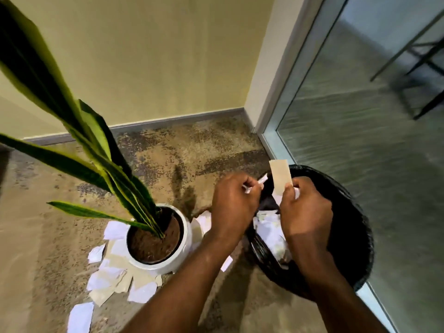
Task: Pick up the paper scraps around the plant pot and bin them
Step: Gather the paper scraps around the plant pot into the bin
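Both forearms reach over the bin (pixel 355 236); our right hand (pixel 305 212) pinches a tan strip (pixel 280 176), left hand (pixel 234 203) white scraps (pixel 254 185); we should release low inside the liner

Both forearms reach in from bottom of view, angled up and forward, hands close together but not touching. Left hand (pixel 234 207) back-of-hand up, fingers (pixel 249 186) curled in and pinched together at the tips. Right hand (pixel 306 212) just beside it, same orientation, back toward camera, thumb and fingers closed in a pinch, wrist roughly straight.
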Demonstrator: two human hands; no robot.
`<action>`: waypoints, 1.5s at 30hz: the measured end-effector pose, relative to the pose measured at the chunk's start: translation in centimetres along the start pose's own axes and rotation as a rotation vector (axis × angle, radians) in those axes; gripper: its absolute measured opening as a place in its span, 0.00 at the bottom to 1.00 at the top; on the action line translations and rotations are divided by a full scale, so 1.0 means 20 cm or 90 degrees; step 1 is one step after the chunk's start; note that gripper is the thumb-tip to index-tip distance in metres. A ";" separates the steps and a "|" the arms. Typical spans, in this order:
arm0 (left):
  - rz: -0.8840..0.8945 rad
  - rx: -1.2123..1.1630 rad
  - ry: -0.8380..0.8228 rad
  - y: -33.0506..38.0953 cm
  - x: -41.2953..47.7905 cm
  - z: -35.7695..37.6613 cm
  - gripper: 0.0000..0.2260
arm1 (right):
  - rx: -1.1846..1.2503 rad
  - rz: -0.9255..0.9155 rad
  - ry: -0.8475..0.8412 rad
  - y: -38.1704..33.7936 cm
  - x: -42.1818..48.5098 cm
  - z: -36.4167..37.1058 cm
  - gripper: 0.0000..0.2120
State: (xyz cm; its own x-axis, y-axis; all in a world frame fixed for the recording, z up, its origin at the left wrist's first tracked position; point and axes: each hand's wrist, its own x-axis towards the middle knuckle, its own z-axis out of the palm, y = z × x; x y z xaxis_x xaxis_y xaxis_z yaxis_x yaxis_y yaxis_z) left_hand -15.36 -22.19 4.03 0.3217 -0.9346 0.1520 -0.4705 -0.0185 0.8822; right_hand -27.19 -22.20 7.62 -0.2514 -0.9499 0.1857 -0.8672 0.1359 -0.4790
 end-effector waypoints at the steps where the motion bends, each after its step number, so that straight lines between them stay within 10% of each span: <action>1: 0.018 0.022 -0.034 0.01 0.01 0.04 0.03 | -0.027 0.028 -0.015 0.05 0.03 -0.02 0.06; 7: 0.089 0.203 -0.137 0.00 0.03 0.23 0.05 | -0.129 0.123 -0.106 0.22 0.05 -0.03 0.09; 12: 0.147 0.103 -0.105 -0.06 -0.01 0.15 0.09 | -0.003 -0.027 -0.033 0.15 -0.04 0.05 0.19; 20: -0.104 0.039 -0.046 -0.48 -0.24 0.02 0.10 | 0.250 -0.192 -0.059 -0.11 -0.43 0.36 0.11; 28: -0.264 0.228 -0.313 -1.12 -0.55 0.34 0.32 | -0.017 -0.023 -0.330 0.19 -0.47 1.12 0.22; 39: -0.284 0.278 -0.193 -1.38 -0.63 0.47 0.30 | -0.177 -0.118 -0.438 0.49 -0.34 1.51 0.48; 45: -0.281 0.233 -0.225 -1.43 -0.61 0.44 0.30 | -0.265 -0.190 -0.521 0.47 -0.28 1.51 0.38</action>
State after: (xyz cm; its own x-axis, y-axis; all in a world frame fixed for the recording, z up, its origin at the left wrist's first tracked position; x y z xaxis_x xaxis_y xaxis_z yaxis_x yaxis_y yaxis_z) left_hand -13.15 -13.39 -26.96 0.2895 -0.8704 -0.3982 -0.6242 -0.4870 0.6109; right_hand -20.98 -24.13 -23.74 0.2452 -0.8423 -0.4800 -0.9693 -0.2037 -0.1376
